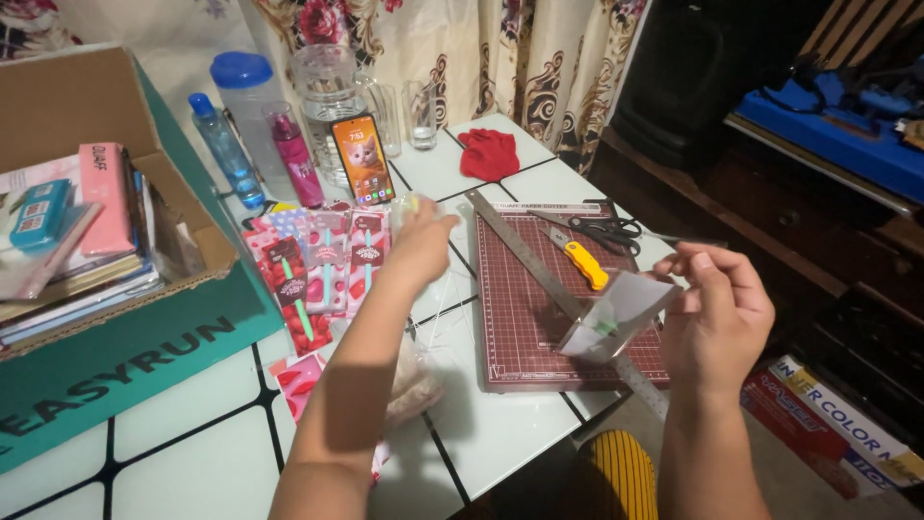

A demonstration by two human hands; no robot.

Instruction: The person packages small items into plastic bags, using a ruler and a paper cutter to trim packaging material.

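- Left forearm reaches forward and up, bare, wrist bent.
- Left hand is curled loosely closed, knuckles toward the camera.
- Right forearm rises near vertical.
- Right hand is raised, fingers pinched together at the fingertips.

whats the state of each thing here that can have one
phone: screen lit, propped upright
cardboard box: open, filled with books
blue-capped bottle: capped, upright
pink bottle: upright
drinking glass: upright, looks empty
scissors: closed, lying on the cutting mat
yellow utility knife: lying flat on the mat
clear bag: held open-ended in right hand
left hand: grip closed on something small, unclear what
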